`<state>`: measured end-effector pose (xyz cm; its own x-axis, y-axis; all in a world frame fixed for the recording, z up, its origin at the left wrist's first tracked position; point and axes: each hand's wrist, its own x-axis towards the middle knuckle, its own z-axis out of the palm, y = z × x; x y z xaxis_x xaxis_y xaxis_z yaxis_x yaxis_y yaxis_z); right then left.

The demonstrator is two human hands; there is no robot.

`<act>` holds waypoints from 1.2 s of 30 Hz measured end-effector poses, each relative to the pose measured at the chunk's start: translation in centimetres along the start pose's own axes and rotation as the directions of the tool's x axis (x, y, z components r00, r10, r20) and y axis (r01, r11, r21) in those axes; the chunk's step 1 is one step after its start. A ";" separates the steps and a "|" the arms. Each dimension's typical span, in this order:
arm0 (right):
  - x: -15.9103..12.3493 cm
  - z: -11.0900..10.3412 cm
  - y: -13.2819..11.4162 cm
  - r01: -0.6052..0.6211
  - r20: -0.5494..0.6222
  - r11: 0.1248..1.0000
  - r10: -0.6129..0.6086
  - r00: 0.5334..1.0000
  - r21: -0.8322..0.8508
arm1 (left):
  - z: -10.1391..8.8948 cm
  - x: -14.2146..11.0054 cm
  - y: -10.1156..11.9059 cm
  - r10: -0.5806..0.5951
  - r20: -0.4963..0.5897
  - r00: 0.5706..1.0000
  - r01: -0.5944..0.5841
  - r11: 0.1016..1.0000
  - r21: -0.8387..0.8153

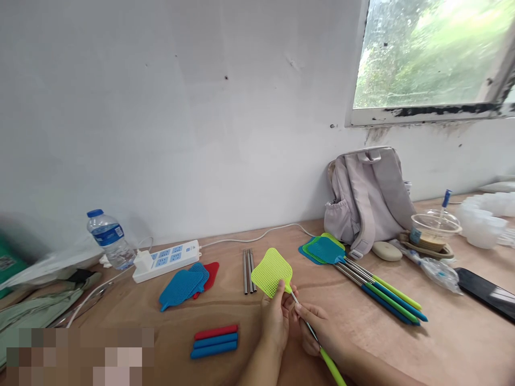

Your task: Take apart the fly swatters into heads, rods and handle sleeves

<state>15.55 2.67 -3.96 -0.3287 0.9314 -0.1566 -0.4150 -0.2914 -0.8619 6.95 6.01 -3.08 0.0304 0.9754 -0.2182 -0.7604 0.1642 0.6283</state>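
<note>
The counter (450,351) is seen beneath the left grip (277,311) and right grip (317,324). A backpack (376,187) is set beyond them, rightward. The lime swatter (271,271) is pinched by both: apparently at the head's base by the partly hidden left, on the shaft (315,336) by the right. Rods (245,273) are laid beyond the left.

the swatter head (270,272) looks matt plastic, its shaft (313,333) glossy metal.

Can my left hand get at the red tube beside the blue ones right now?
Probably yes: nothing appears to lie between your left hand and the red tube, though that hand is holding the lime mesh head and might need to let go first.
</note>
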 end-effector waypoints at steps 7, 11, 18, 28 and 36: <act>0.1 -0.3 -0.3 -0.105 0.059 0.994 0.105 0.993 0.004 | -0.3 0.4 -0.2 -0.059 -0.023 0.998 0.059 0.998 0.035; -0.1 0.0 -0.5 -0.115 0.065 0.993 0.115 0.991 -0.008 | -0.2 0.3 -0.4 -0.084 -0.026 0.996 0.086 0.992 0.092; 0.1 -0.1 -0.1 -0.130 -0.019 0.985 0.129 0.991 -0.116 | -0.1 0.4 -0.8 -0.072 0.000 0.997 0.072 0.987 0.141; 0.0 0.2 0.0 -0.111 -0.045 0.967 0.103 0.994 -0.231 | -0.1 0.1 -0.6 -0.142 -0.001 0.990 0.140 0.976 0.168; 0.2 0.3 -0.3 -0.088 0.025 0.981 0.093 0.995 -0.171 | -0.1 -0.6 -0.8 -0.232 0.019 0.972 0.231 0.972 0.040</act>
<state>15.38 2.90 -3.63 -0.3867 0.8945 -0.2243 -0.2334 -0.3302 -0.9146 7.49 5.26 -3.56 0.2185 0.9133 -0.3438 -0.7063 0.3911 0.5900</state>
